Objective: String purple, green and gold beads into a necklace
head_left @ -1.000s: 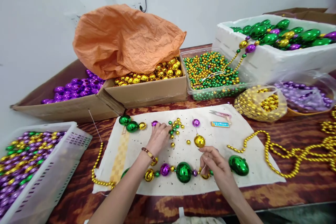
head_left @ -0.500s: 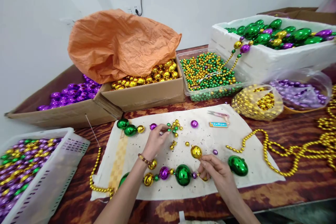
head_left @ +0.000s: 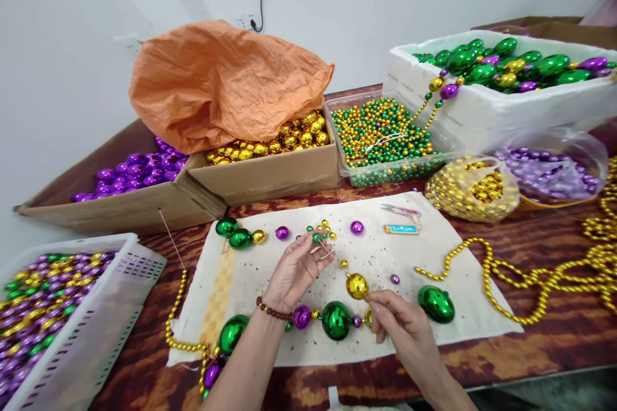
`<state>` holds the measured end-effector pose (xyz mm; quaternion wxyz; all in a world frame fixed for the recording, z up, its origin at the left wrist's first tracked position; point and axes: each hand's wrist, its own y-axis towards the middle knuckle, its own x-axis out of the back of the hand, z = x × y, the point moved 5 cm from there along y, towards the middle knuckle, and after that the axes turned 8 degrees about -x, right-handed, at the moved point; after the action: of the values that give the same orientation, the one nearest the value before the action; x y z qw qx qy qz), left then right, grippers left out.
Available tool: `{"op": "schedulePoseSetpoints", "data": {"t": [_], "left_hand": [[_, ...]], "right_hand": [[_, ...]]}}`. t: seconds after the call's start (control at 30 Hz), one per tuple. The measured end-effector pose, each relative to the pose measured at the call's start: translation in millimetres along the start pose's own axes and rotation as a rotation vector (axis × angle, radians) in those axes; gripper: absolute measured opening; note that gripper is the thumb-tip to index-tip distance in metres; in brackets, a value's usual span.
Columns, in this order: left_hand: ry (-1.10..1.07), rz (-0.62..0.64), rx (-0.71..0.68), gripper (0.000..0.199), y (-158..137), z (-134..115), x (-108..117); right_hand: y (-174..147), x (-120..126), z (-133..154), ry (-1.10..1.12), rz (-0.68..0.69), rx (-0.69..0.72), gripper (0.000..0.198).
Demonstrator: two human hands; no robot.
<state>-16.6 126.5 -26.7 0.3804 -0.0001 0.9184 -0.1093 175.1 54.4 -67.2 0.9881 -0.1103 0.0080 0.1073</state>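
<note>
My left hand (head_left: 294,273) pinches a small green bead (head_left: 317,238) at the tip of a thin needle (head_left: 332,255). A large gold bead (head_left: 357,286) sits on that needle, against the fingertips of my right hand (head_left: 398,318), which is closed on the needle's rear end. Below, a strand with a big green bead (head_left: 336,321) and a purple bead (head_left: 301,317) crosses the white cloth (head_left: 380,347), partly hidden by my hands. Loose small gold beads (head_left: 325,225) lie just beyond my left fingers. A large green bead (head_left: 436,304) rests right of my right hand.
Behind stand cardboard boxes of purple beads (head_left: 130,173) and gold beads (head_left: 270,146), a clear tub (head_left: 366,176) and a foam box (head_left: 482,109). Snips (head_left: 400,210) lie on the cloth. A white basket (head_left: 116,308) is at left, gold bead strings (head_left: 540,295) at right.
My left hand has come away from the small bead pile with a green bead and turned palm-up at the needle tip. The gold bead has shifted slightly left and down.
</note>
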Motion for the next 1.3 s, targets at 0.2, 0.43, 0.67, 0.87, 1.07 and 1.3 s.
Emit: {"op": "schedulePoseSetpoints", "data": {"t": [0.2,0.43,0.67,0.87,1.07,1.3], "left_hand": [[0.035,0.010,-0.002,0.023,0,-3,-4],[0.115,0.012,-0.030,0.028,2,-8,-6],[0.290,0.034,-0.056,0.027,8,-11,-8],[0.539,0.153,-0.016,0.026,6,10,-23],[0.987,0.171,-0.120,0.040,44,19,-23],[1.845,0.152,-0.300,0.034,106,34,-44]], "right_hand": [[-2,1,1,0.002,-0.016,-0.004,0.025],[2,3,-8,0.000,0.012,-0.069,0.025],[8,-4,-9,0.047,0.131,-0.107,0.023],[20,-2,-11,0.226,0.020,-0.206,0.025],[26,18,-13,0.419,-0.097,-0.196,0.025],[24,34,-15,0.455,-0.170,-0.165,0.019]]}}
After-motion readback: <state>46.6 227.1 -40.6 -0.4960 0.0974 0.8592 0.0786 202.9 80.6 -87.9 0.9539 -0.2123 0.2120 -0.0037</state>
